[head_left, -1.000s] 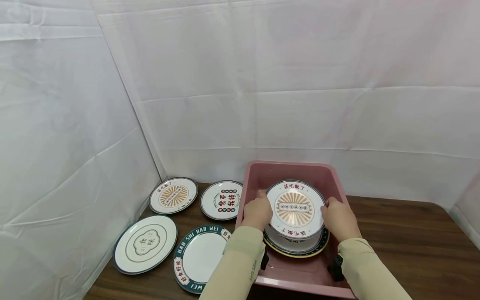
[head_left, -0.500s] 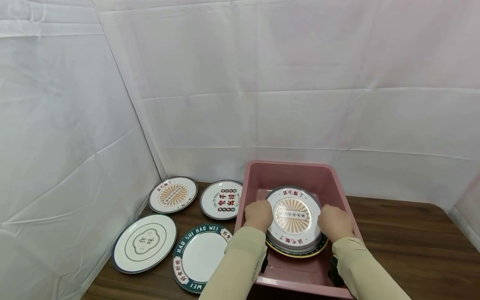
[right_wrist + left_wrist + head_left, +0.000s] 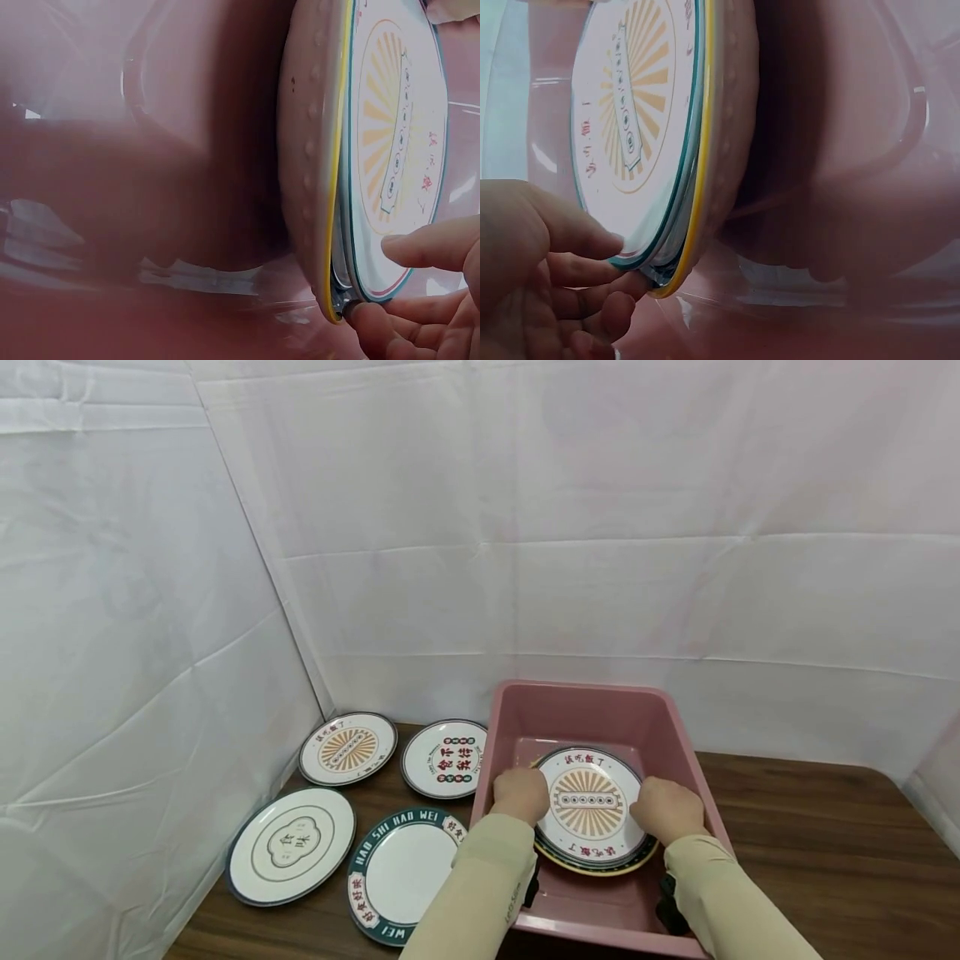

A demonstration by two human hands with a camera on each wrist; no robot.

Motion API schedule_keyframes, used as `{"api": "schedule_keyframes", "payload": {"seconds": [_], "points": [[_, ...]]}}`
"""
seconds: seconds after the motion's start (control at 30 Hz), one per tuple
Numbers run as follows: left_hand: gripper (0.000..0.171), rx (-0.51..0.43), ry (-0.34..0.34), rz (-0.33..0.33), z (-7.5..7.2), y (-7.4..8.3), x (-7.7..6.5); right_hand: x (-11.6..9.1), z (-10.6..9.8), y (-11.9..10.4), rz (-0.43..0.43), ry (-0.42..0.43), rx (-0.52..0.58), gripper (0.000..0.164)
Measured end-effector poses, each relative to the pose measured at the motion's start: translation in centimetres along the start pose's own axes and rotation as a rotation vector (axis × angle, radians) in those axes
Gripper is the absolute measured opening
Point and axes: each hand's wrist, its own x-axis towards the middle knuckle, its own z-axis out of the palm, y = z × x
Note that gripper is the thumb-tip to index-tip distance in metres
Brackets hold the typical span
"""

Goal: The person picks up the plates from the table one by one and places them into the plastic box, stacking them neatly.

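Note:
A white plate with an orange sunburst and red characters (image 3: pixel 588 804) tops a stack inside the pink basin (image 3: pixel 585 714). Beneath it shows a yellow-rimmed plate (image 3: pixel 313 150), with at least one more rim between them. My left hand (image 3: pixel 521 795) grips the sunburst plate's left edge, its thumb on top and fingers under the rim in the left wrist view. On the opposite edge, my right hand (image 3: pixel 670 810) pinches the same plate likewise, thumb above and fingertips (image 3: pixel 367 319) at the gap below. Whether the lower plates are gripped too, I cannot tell.
Left of the basin on the wooden table (image 3: pixel 795 843) lie a sunburst plate (image 3: pixel 348 749), a red-lettered plate (image 3: pixel 445 760), a plate with a grey emblem (image 3: pixel 291 847) and a green-rimmed plate (image 3: pixel 401 877). White cloth (image 3: pixel 525 527) hangs behind.
The sunburst plate came down from a raised, tilted position onto the stack, both hands holding its edges and lowering with it. The plates on the table stayed put.

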Motion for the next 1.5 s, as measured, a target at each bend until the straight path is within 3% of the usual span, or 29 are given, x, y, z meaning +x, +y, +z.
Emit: {"api": "schedule_keyframes", "payload": {"seconds": [0.2, 0.57, 0.73, 1.23, 1.4, 1.5], "points": [[0.016, -0.04, 0.02, 0.008, 0.3, 0.0, 0.1, -0.1, 0.1, 0.0, 0.006, -0.011, -0.01, 0.013], [0.014, -0.162, 0.044, -0.041, 0.3, -0.1, 0.2, 0.2, 0.3, 0.0, 0.002, -0.044, 0.029, 0.013], [0.014, -0.161, 0.036, -0.044, 0.3, 0.0, 0.1, 0.2, 0.3, 0.0, -0.009, -0.048, 0.023, 0.02], [0.015, -0.147, -0.01, -0.045, 0.1, 0.1, 0.0, 0.5, 0.2, -0.1, -0.003, -0.074, 0.038, 0.009], [0.013, -0.139, 0.024, -0.025, -0.4, 0.1, -0.1, 0.6, -0.1, 0.0, -0.004, -0.06, 0.041, 0.01], [0.013, -0.187, 0.081, -0.009, -1.2, -0.1, 0.1, 0.7, -0.5, 0.0, -0.018, -0.047, 0.074, 0.013]]}}
